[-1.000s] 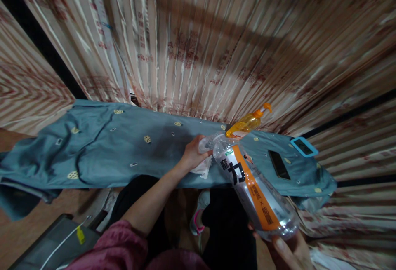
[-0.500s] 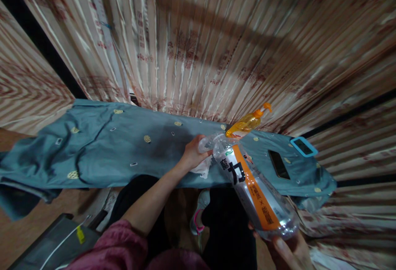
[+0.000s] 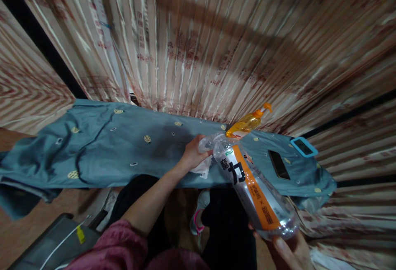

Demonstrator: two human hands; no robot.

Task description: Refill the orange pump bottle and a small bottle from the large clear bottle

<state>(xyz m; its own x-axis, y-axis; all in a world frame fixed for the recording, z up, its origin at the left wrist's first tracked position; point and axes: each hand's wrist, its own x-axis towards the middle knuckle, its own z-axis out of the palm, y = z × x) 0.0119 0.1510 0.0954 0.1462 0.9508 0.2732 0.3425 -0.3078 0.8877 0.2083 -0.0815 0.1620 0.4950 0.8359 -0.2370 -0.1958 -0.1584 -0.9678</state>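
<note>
Two hands stay put: your right hand [image 3: 291,251] grips the tilted clear plastic bottle [image 3: 255,189], your left hand [image 3: 193,152] clutches a white cloth [image 3: 202,167], nothing has shifted.

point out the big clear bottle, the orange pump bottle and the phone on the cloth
big clear bottle [image 3: 252,187]: head view, on its orange label stripe
orange pump bottle [image 3: 244,125]: head view, on its amber body
phone [image 3: 279,164]: head view, on its dark screen

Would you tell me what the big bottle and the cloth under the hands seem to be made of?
The big bottle looks like clear thin plastic: see-through, glossy, with an orange printed label. The cloth looks like woven blue-grey fabric, matte: it creases and drapes over the edge. Fibre unclear.
</note>
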